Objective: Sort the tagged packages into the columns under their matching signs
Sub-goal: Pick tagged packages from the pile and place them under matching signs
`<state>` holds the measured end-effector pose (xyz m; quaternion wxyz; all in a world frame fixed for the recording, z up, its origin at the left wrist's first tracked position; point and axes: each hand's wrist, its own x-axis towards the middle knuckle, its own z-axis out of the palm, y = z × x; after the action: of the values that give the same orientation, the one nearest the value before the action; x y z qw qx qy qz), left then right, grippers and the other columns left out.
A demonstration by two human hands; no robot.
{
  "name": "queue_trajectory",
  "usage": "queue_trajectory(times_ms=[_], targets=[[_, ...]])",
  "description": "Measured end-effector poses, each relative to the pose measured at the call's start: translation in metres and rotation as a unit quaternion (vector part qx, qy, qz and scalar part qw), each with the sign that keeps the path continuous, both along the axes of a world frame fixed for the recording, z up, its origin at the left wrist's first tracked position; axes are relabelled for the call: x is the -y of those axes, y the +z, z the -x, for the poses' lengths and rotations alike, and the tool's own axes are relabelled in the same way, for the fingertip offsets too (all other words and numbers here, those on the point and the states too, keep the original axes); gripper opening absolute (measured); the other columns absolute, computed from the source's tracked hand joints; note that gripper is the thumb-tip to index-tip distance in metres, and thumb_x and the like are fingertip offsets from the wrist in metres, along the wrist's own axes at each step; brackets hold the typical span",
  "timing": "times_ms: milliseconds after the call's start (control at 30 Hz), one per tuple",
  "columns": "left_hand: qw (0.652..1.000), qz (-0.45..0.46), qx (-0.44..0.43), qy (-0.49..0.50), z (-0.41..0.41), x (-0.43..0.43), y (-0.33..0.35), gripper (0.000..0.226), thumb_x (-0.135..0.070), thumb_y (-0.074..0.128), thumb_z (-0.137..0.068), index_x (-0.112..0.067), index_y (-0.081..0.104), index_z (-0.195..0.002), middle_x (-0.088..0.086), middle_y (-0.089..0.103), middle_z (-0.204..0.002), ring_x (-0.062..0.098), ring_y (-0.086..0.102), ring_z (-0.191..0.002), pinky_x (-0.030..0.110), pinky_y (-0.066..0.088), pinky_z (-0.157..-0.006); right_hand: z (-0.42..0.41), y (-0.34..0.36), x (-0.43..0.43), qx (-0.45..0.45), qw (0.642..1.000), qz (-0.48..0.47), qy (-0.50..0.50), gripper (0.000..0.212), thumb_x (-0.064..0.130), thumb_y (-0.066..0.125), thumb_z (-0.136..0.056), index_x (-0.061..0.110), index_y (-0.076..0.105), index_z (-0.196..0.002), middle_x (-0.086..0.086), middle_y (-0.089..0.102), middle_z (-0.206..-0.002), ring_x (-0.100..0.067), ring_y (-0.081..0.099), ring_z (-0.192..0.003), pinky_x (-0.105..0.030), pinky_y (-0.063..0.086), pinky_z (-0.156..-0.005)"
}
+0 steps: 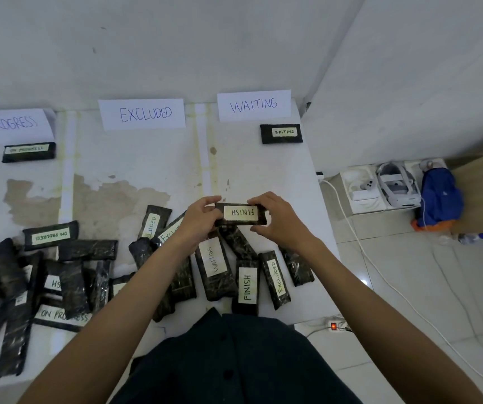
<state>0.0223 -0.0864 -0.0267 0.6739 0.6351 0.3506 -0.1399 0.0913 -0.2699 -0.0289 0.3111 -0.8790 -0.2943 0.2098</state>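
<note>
Both hands hold one black package tagged FINISH [240, 213] above the table, its tag upside down to me. My left hand [198, 218] grips its left end and my right hand [275, 218] its right end. Three paper signs stand against the far wall: ON PROGRESS [9, 125], EXCLUDED [144, 113] and WAITING [254, 104]. One package tagged ON PROGRESS [28, 152] lies under its sign, and one tagged WAITING [281, 133] under its own. A pile of several tagged black packages [88, 272] covers the near part of the table.
The white table [147, 164] has worn brown patches and ends at its right edge near my right hand. On the tiled floor to the right lie white headset boxes [380, 189], a blue bag [438, 196], cables and a power strip [335, 326].
</note>
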Motion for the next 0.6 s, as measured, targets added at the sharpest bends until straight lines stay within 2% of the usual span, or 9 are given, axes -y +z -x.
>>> queue_trajectory(times_ms=[100,167,233,300,400,500,600], targets=[[0.997,0.017,-0.001,0.074,-0.004,-0.003,-0.002,0.033,-0.007,0.051,-0.09,-0.018,0.055,-0.121,0.01,0.068,-0.1,0.015,0.061,-0.074,0.021,0.048,-0.053,0.011,0.008,-0.013,-0.104,0.993,-0.033,-0.046,0.049,0.027,0.078,-0.074,0.018,0.057,-0.117,0.004,0.063,-0.101,-0.006,0.06,-0.084,-0.012,0.049,-0.068],[0.995,0.041,0.004,0.096,-0.005,-0.005,-0.002,0.034,-0.008,0.055,-0.09,-0.015,0.055,-0.122,0.012,0.067,-0.099,0.021,0.065,-0.083,0.034,0.056,-0.072,0.02,0.009,-0.024,-0.187,0.972,-0.072,-0.122,0.035,0.03,0.073,-0.08,0.018,0.059,-0.11,0.002,0.069,-0.091,-0.009,0.065,-0.077,-0.019,0.051,-0.063],[0.996,0.03,0.012,0.086,-0.006,-0.008,-0.005,0.037,-0.011,0.062,-0.087,-0.016,0.055,-0.122,0.012,0.066,-0.106,0.025,0.066,-0.093,0.044,0.054,-0.087,0.025,0.006,-0.035,-0.267,0.945,-0.085,-0.168,0.03,0.025,0.07,-0.083,0.015,0.057,-0.108,-0.003,0.071,-0.085,-0.013,0.065,-0.07,-0.024,0.051,-0.059],[0.998,-0.027,0.028,0.057,-0.004,-0.01,-0.003,0.041,-0.015,0.066,-0.085,-0.016,0.054,-0.124,0.008,0.065,-0.109,0.023,0.065,-0.097,0.041,0.055,-0.086,0.03,0.002,-0.045,-0.339,0.917,-0.09,-0.188,0.03,0.018,0.071,-0.082,0.01,0.057,-0.108,-0.008,0.072,-0.091,-0.015,0.067,-0.072,-0.024,0.052,-0.059],[0.985,-0.156,0.068,-0.019,0.004,-0.017,0.005,0.045,-0.02,0.063,-0.086,-0.017,0.051,-0.129,0.0,0.061,-0.112,0.016,0.061,-0.098,0.033,0.053,-0.084,0.037,-0.002,-0.06,-0.411,0.87,-0.14,-0.235,0.03,0.01,0.07,-0.082,0.004,0.059,-0.11,-0.013,0.07,-0.099,-0.023,0.07,-0.084,-0.032,0.058,-0.073],[0.939,-0.282,0.106,-0.169,0.022,-0.024,0.009,0.051,-0.021,0.063,-0.083,-0.015,0.049,-0.132,0.001,0.053,-0.117,0.016,0.056,-0.102,0.027,0.048,-0.085,0.043,-0.003,-0.07,-0.453,0.832,-0.201,-0.25,0.029,0.006,0.068,-0.084,0.004,0.062,-0.112,-0.01,0.07,-0.096,-0.023,0.07,-0.086,-0.033,0.058,-0.078],[0.897,-0.362,0.13,-0.218,0.037,-0.037,0.004,0.057,-0.034,0.065,-0.079,-0.016,0.051,-0.131,0.005,0.051,-0.115,0.019,0.053,-0.103,0.032,0.049,-0.087,0.049,-0.005,-0.079,-0.468,0.822,-0.208,-0.247,0.027,0.002,0.067,-0.083,0.004,0.062,-0.109,-0.009,0.07,-0.095,-0.021,0.069,-0.084,-0.03,0.057,-0.075]])
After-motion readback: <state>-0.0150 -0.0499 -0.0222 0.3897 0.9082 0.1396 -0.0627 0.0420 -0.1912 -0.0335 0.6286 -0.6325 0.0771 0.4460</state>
